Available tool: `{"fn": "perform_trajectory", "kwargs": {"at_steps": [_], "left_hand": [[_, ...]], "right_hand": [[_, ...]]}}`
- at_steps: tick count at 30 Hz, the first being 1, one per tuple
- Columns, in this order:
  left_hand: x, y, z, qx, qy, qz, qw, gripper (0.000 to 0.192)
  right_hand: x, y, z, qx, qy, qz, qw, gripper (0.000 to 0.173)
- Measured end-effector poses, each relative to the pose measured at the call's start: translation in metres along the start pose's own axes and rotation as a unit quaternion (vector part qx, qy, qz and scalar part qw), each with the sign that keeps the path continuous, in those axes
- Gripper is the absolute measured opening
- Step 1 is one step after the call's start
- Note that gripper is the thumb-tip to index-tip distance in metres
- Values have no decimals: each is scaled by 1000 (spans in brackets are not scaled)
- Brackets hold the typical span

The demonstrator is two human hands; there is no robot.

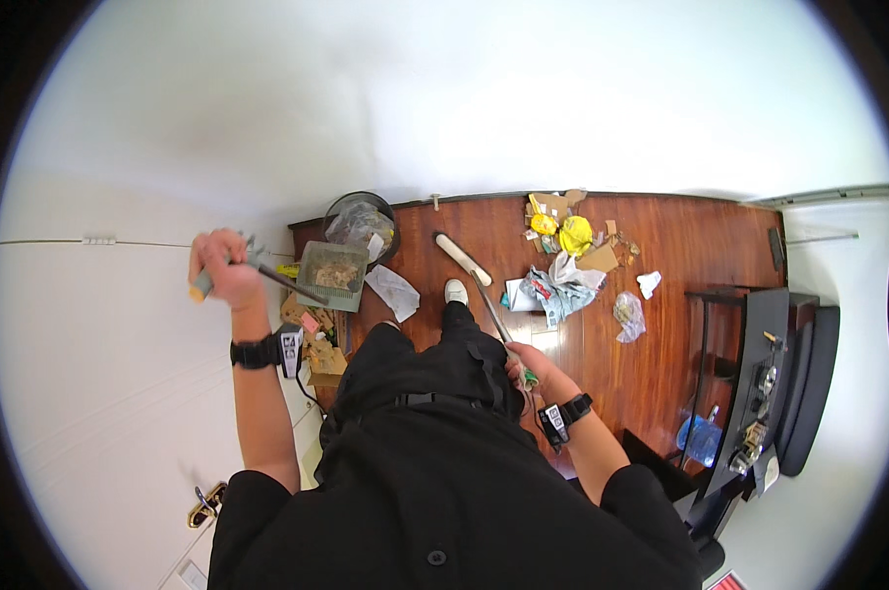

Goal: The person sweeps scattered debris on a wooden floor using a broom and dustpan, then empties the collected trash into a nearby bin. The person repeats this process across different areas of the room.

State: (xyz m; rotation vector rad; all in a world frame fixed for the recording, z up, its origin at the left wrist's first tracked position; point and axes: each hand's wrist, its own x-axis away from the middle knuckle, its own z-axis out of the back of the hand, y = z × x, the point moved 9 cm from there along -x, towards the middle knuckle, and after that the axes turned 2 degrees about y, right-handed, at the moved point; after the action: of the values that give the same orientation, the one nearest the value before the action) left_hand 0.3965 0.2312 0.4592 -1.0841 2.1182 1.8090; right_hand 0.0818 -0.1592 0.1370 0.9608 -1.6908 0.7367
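My left hand (227, 267) is raised at the left and grips the handle (286, 282) of a long-handled dustpan. Brownish debris lies in the grey-green pan (354, 258), which is held beside a black waste bin (391, 232) with a clear plastic liner (352, 221). Near my hip, my right hand (534, 363) is closed around a broom's stick (497, 318). The broom's pale, narrow head (463, 259) rests on the wooden floor ahead of my white shoe (456, 292). A crumpled white sheet (394, 292) lies by my other foot.
Scattered rubbish covers the floor to the right: yellow plastic bags (575, 234), cardboard (599, 258), a printed plastic bag (562, 295) and a clear bag (628, 316). A cardboard box (328, 365) stands at left. Further right are a black table (765, 317) and a blue water jug (702, 442).
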Motion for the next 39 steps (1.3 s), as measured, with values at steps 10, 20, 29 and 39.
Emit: {"fn": "perform_trajectory", "kwargs": {"at_steps": [10,20,29,39], "left_hand": [[50,91,162,40,40,16,998,36],[114,144,256,117,21,45,992,34],[144,144,263,112,-11,97,989,33],[176,136,165,103,-90,182,974,33]], "right_hand": [[21,92,-47,99,33,23,994,34],[-25,127,-195,-166,-250,-129,945,34],[-129,90,-187,-337,-284,-79,894,31],[-52,88,-13,-482,-333,46,809,31]]}}
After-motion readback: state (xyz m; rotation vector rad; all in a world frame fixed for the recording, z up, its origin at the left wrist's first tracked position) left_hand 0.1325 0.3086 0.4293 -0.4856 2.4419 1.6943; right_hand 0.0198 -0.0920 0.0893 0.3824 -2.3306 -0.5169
